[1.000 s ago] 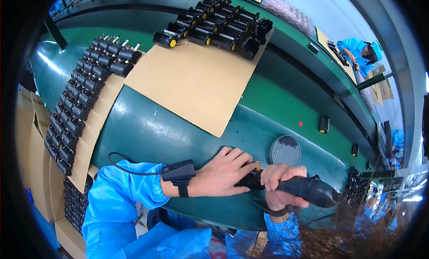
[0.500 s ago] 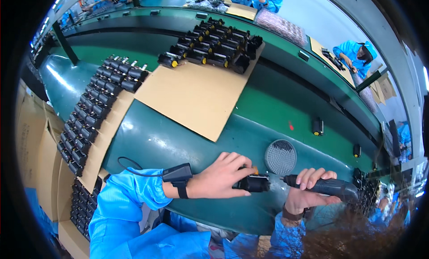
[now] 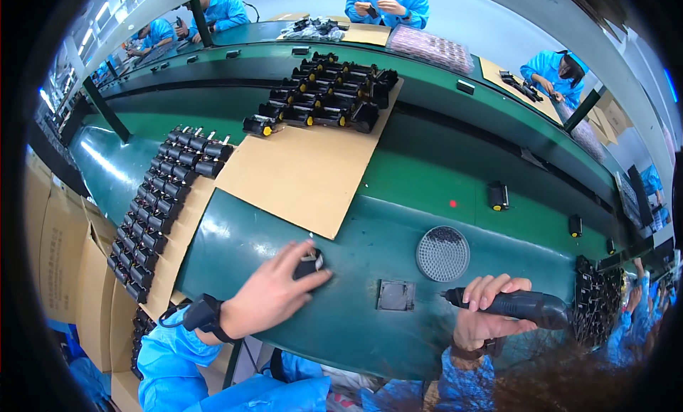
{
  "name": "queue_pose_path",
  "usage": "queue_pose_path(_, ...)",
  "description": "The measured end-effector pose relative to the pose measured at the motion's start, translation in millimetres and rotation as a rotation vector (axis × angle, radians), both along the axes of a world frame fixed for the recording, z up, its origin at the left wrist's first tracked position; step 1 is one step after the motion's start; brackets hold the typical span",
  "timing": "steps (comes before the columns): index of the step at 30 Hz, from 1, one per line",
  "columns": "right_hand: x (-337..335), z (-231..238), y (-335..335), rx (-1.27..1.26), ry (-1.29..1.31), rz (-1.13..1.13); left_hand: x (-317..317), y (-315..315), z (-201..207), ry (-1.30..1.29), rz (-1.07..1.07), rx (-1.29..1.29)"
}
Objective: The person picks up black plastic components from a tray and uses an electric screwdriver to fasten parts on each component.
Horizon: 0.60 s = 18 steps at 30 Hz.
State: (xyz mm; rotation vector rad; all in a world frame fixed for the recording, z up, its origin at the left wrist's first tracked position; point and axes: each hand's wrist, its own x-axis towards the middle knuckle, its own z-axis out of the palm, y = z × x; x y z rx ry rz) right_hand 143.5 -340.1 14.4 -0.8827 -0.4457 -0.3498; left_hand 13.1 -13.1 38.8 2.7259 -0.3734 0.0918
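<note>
My left hand [image 3: 274, 287] is over the left part of the green bench, its fingers closed round a small black cylindrical part [image 3: 309, 264] that they partly hide. In my right hand [image 3: 491, 312] is a black electric screwdriver [image 3: 526, 305], its tip pointing left. Between my hands a flat, dark square fixture [image 3: 396, 296] lies on the bench. Just beyond it sits a round, grey dish with a dimpled surface [image 3: 443, 253].
Rows of black parts [image 3: 167, 191] stand on cardboard at the left. More, with yellow ends [image 3: 320, 92], cover the far end of a cardboard sheet [image 3: 292, 177]. Single parts [image 3: 498, 196] lie on the green belt [image 3: 413, 170]. Co-workers in blue [image 3: 388, 3] sit opposite.
My left hand has moved left from the fixture with the black part, uncovering the square fixture. The right hand keeps the screwdriver in nearly the same place. The view has shifted slightly.
</note>
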Motion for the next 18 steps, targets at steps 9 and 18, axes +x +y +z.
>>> queue_pose_path(9, 5.5, -30.2, -37.0, -0.017, -0.056, 0.083, -14.0, 22.6, -10.0, 0.035, 0.019, -0.230)
queue_pose_path(18, 3.9, -15.3, -22.1, -0.001, -0.041, 0.071, -26.2, 202.9, -45.7, -0.389, 0.812, 0.234)
